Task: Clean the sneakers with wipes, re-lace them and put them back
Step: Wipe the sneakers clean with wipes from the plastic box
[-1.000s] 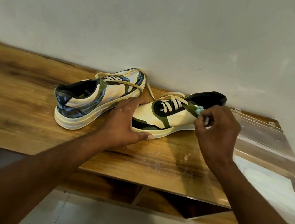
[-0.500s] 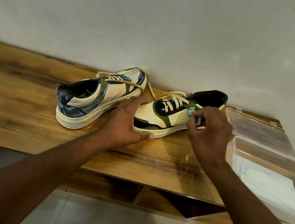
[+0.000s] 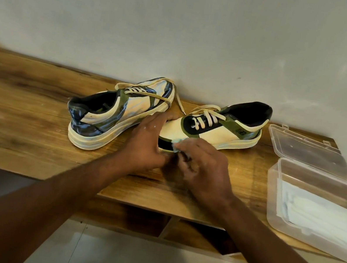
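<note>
On a long wooden shelf [image 3: 23,106] against a pale wall, a clear plastic box of white wipes [image 3: 317,201] sat open within reach. The left hand [image 3: 145,142] pressed, fingers spread, on the cream-and-green laced sneaker [image 3: 218,129], apparently steadying its toe, while the right hand [image 3: 205,168] pinched a small pale-blue wipe [image 3: 177,142] against it.

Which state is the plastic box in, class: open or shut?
Open. The box has its clear lid swung back flat on the shelf behind it, and white wipes lie uncovered inside.
</note>
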Demonstrator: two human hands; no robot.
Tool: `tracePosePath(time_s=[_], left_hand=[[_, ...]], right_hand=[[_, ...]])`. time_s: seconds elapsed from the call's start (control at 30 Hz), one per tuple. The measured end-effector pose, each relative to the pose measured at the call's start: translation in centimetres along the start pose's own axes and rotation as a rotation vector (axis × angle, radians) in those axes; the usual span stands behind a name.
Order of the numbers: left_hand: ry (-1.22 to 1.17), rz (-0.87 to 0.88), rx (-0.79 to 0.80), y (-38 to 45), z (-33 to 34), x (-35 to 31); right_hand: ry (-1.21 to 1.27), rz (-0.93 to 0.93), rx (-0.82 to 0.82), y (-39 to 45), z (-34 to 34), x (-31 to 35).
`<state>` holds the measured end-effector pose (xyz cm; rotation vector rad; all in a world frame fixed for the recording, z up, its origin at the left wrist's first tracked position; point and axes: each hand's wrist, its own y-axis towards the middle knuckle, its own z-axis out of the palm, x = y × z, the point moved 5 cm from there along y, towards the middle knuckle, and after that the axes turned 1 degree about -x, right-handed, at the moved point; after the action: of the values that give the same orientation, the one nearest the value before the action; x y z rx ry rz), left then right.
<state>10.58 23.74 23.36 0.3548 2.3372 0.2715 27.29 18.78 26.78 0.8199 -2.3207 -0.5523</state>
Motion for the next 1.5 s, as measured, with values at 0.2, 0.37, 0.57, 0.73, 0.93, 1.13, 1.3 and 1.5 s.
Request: tracePosePath(time_s=[0.2, 0.37, 0.57, 0.73, 0.93, 1.13, 1.3, 1.5], left_hand=[[-0.013, 0.019, 0.017, 0.1, -0.2, 0.1], [-0.012, 0.016, -0.003, 0.1, -0.2, 0.0], [-0.004, 0.012, 0.010, 0.0, -0.2, -0.1], [-0.034, 0.026, 0.026, 0.1, -0.2, 0.0], [-0.038, 0.016, 0.006, 0.2, 0.1, 0.0], [-0.023, 0.019, 0.016, 0.3, 0.1, 0.3], [-0.020, 0.026, -0.007, 0.4, 0.1, 0.2], [-0.008, 0.014, -0.022, 0.0, 0.2, 0.0]], right_hand=[[-0.205, -0.204, 0.167, 0.2, 0.7, 0.6], [-0.245, -0.114, 0.146, -0.1, -0.6, -1.5], [-0.167, -0.175, 0.140, 0.2, 1.2, 1.3], [-0.256, -0.200, 0.170, 0.7, 0.9, 0.4], [-0.253, -0.084, 0.120, 0.5, 0.1, -1.3], [-0.155, -0.174, 0.141, 0.4, 1.2, 0.3], [-0.234, -0.179, 0.173, 0.1, 0.2, -1.5], [-0.223, -0.133, 0.113, -0.1, 0.4, -0.7]])
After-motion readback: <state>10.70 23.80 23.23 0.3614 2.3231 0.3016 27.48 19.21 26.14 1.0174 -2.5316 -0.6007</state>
